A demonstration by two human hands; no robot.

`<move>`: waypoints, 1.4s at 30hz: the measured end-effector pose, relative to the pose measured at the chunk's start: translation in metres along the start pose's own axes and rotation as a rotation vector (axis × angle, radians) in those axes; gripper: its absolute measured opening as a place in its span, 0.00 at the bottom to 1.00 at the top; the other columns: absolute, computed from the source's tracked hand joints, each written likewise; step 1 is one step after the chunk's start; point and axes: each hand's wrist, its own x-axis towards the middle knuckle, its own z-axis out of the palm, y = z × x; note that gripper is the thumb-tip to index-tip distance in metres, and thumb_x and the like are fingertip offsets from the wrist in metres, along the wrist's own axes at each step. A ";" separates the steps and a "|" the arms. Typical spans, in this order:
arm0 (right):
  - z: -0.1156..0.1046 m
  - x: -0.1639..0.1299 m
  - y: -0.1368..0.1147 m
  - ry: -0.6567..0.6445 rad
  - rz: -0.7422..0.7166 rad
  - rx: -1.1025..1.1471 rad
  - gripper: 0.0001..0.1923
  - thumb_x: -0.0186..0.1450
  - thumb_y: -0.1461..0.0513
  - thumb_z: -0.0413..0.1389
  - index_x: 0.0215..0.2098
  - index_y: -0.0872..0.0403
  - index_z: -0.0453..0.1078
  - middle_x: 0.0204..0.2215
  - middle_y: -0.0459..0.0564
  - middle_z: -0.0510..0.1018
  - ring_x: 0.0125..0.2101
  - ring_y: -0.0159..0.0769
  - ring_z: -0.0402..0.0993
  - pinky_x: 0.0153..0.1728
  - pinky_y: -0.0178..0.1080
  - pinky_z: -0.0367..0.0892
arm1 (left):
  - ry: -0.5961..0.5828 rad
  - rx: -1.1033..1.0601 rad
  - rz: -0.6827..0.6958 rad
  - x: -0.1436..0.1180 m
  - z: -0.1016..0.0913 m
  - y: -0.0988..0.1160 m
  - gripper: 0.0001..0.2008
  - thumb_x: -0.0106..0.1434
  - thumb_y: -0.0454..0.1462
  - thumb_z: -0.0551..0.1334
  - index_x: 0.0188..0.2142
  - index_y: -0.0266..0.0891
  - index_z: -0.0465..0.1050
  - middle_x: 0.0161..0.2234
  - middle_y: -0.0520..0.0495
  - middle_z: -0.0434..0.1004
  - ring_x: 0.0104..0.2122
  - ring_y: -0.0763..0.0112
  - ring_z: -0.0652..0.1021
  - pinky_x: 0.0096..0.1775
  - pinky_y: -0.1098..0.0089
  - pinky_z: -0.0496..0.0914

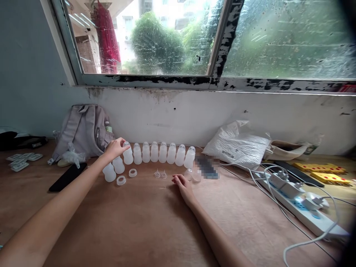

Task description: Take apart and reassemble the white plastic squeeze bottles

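Our left hand [115, 147] had its fingers pinched on the end bottle [128, 154] of the row [162, 152]. Our right hand [184, 185] lay flat, fingers loosely together, caps [160, 174] just beyond them. A nudge sideways could have toppled the neighbouring bottles.

bare tabletop [139, 222] lies open in front; bottle row [162, 152] and power strip [303, 207] block behind, right.
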 end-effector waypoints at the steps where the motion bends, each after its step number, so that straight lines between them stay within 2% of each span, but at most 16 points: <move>1: 0.000 0.000 0.000 -0.005 -0.004 -0.027 0.14 0.59 0.51 0.49 0.33 0.51 0.68 0.27 0.46 0.74 0.32 0.36 0.70 0.36 0.37 0.63 | -0.001 0.002 -0.019 0.001 0.005 -0.004 0.20 0.50 0.50 0.57 0.37 0.41 0.67 0.34 0.47 0.74 0.35 0.64 0.73 0.34 0.70 0.64; 9: 0.000 0.002 0.004 -0.024 -0.027 -0.126 0.14 0.60 0.52 0.46 0.33 0.52 0.67 0.27 0.47 0.74 0.32 0.36 0.70 0.35 0.37 0.64 | -0.034 0.004 -0.047 0.000 0.031 -0.013 0.20 0.51 0.50 0.56 0.39 0.42 0.67 0.37 0.46 0.74 0.37 0.61 0.73 0.34 0.70 0.64; 18: 0.001 0.004 0.006 -0.043 -0.056 -0.188 0.14 0.61 0.53 0.45 0.32 0.53 0.67 0.26 0.47 0.74 0.30 0.35 0.70 0.33 0.36 0.64 | -0.054 0.017 -0.014 0.003 0.034 -0.014 0.20 0.51 0.49 0.56 0.41 0.41 0.66 0.37 0.45 0.74 0.38 0.61 0.73 0.36 0.69 0.64; 19: 0.002 0.003 0.006 -0.047 -0.066 -0.211 0.13 0.61 0.54 0.45 0.33 0.53 0.67 0.26 0.47 0.74 0.30 0.35 0.70 0.33 0.36 0.64 | -0.042 0.022 -0.014 0.002 0.033 -0.013 0.21 0.51 0.49 0.56 0.42 0.41 0.65 0.38 0.45 0.74 0.38 0.60 0.72 0.36 0.68 0.64; 21: 0.003 0.002 0.003 -0.064 -0.096 -0.278 0.13 0.62 0.55 0.45 0.33 0.53 0.67 0.27 0.48 0.74 0.29 0.35 0.70 0.32 0.36 0.65 | 0.057 0.056 0.017 -0.003 0.030 -0.007 0.23 0.52 0.48 0.56 0.45 0.40 0.63 0.40 0.43 0.72 0.41 0.58 0.71 0.38 0.66 0.63; 24: 0.007 -0.003 -0.001 -0.094 -0.193 -0.466 0.13 0.62 0.57 0.45 0.36 0.53 0.67 0.33 0.50 0.74 0.34 0.36 0.70 0.36 0.38 0.64 | 0.239 0.160 0.187 -0.024 0.034 0.006 0.15 0.56 0.43 0.53 0.41 0.38 0.65 0.38 0.42 0.71 0.40 0.59 0.69 0.40 0.65 0.61; 25: 0.009 -0.005 -0.002 -0.106 -0.235 -0.557 0.13 0.62 0.57 0.45 0.39 0.52 0.67 0.37 0.51 0.73 0.38 0.36 0.68 0.39 0.39 0.63 | 0.235 0.194 0.259 -0.034 0.039 0.011 0.13 0.58 0.42 0.51 0.37 0.38 0.67 0.35 0.43 0.72 0.38 0.60 0.70 0.40 0.64 0.61; 27: 0.013 -0.008 -0.002 -0.141 -0.295 -0.751 0.15 0.62 0.57 0.46 0.46 0.48 0.64 0.47 0.51 0.67 0.47 0.40 0.62 0.46 0.44 0.58 | 0.151 0.249 0.369 -0.059 0.054 0.019 0.11 0.59 0.40 0.49 0.32 0.39 0.68 0.33 0.44 0.72 0.36 0.60 0.70 0.39 0.63 0.60; 30: 0.020 -0.008 0.000 -0.221 -0.276 -0.948 0.22 0.61 0.53 0.45 0.54 0.42 0.55 0.56 0.49 0.57 0.55 0.44 0.51 0.50 0.51 0.49 | 0.123 0.282 0.360 -0.093 0.084 0.022 0.12 0.57 0.39 0.52 0.37 0.37 0.68 0.39 0.40 0.71 0.41 0.57 0.68 0.40 0.62 0.59; 33: 0.026 -0.003 0.003 -0.269 -0.253 -0.994 0.24 0.62 0.51 0.43 0.56 0.41 0.51 0.58 0.48 0.53 0.56 0.47 0.47 0.50 0.55 0.44 | 0.195 0.260 0.231 -0.113 0.109 0.017 0.12 0.57 0.38 0.52 0.37 0.36 0.68 0.42 0.37 0.69 0.44 0.55 0.66 0.42 0.59 0.58; 36: 0.030 0.003 0.003 -0.256 -0.292 -0.995 0.21 0.63 0.53 0.43 0.55 0.42 0.53 0.56 0.49 0.57 0.55 0.46 0.50 0.50 0.54 0.46 | 0.241 0.166 0.150 -0.118 0.122 0.014 0.10 0.58 0.37 0.51 0.34 0.37 0.68 0.38 0.38 0.70 0.43 0.55 0.67 0.43 0.57 0.58; 38: 0.031 0.005 0.002 -0.211 -0.326 -0.989 0.19 0.63 0.56 0.45 0.53 0.45 0.57 0.52 0.51 0.62 0.52 0.43 0.55 0.49 0.49 0.49 | 0.243 0.021 0.153 -0.117 0.126 0.021 0.09 0.58 0.38 0.52 0.31 0.38 0.68 0.36 0.40 0.70 0.41 0.56 0.68 0.43 0.57 0.58; 40: 0.030 0.004 0.000 -0.163 -0.355 -0.973 0.17 0.62 0.60 0.46 0.50 0.48 0.59 0.47 0.52 0.66 0.48 0.40 0.59 0.48 0.44 0.53 | 0.212 -0.234 0.176 -0.117 0.129 0.034 0.09 0.57 0.41 0.53 0.30 0.40 0.67 0.38 0.42 0.69 0.41 0.59 0.69 0.44 0.59 0.60; 42: 0.028 0.002 -0.001 -0.137 -0.370 -0.945 0.16 0.60 0.63 0.48 0.47 0.50 0.61 0.43 0.52 0.67 0.44 0.38 0.62 0.45 0.41 0.56 | 0.122 -0.597 0.147 -0.118 0.134 0.052 0.09 0.57 0.43 0.53 0.29 0.40 0.66 0.38 0.44 0.69 0.40 0.63 0.70 0.42 0.63 0.63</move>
